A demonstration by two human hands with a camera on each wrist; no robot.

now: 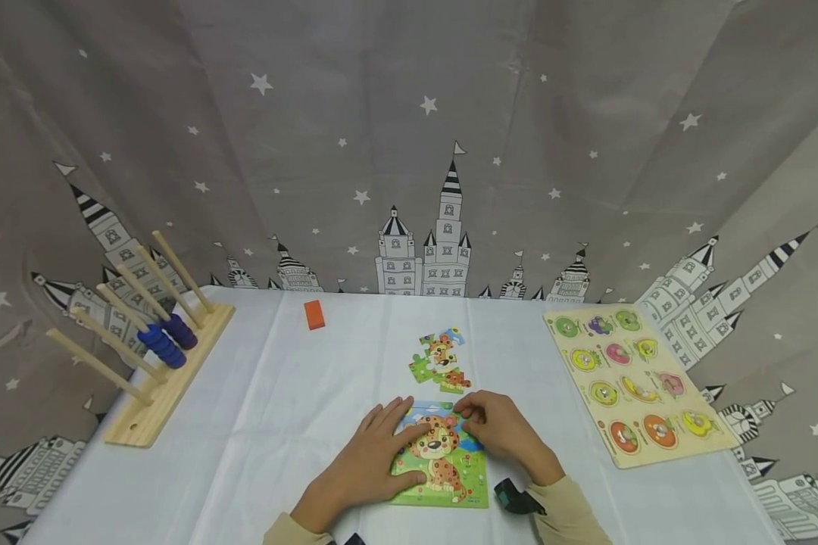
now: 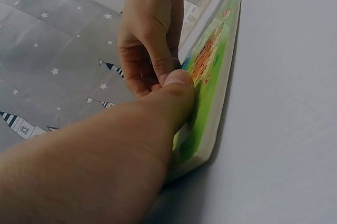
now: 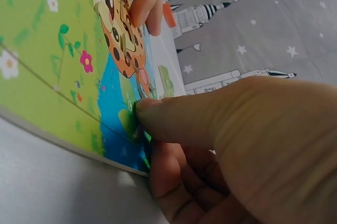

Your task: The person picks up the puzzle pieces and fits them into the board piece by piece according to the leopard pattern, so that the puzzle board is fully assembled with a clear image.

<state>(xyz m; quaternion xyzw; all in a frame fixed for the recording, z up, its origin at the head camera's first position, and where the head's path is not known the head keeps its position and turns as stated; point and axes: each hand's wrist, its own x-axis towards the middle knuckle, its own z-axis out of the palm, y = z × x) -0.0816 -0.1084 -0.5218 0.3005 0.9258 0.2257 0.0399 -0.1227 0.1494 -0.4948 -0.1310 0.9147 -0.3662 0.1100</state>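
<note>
A leopard jigsaw puzzle [image 1: 443, 488] in a square board lies at the front middle of the table. My left hand [image 1: 375, 458] rests across its left side with fingers spread, and the thumb lies on the picture. At the board's upper right corner, my right hand [image 1: 501, 428] has its fingers curled and pinches a green puzzle piece [image 3: 129, 118] between thumb and index finger. The fingers hide most of that piece. Behind the board lies a loose cluster of leopard puzzle pieces [image 1: 441, 362], some overlapping.
A wooden stand [image 1: 136, 416] with upright pegs and blue and purple beads stands at the left. An orange block [image 1: 314, 315] lies toward the back. To the right is a fruit and vegetable peg board [image 1: 637, 386]. A grey curtain [image 1: 382, 136] with stars and castles hangs behind.
</note>
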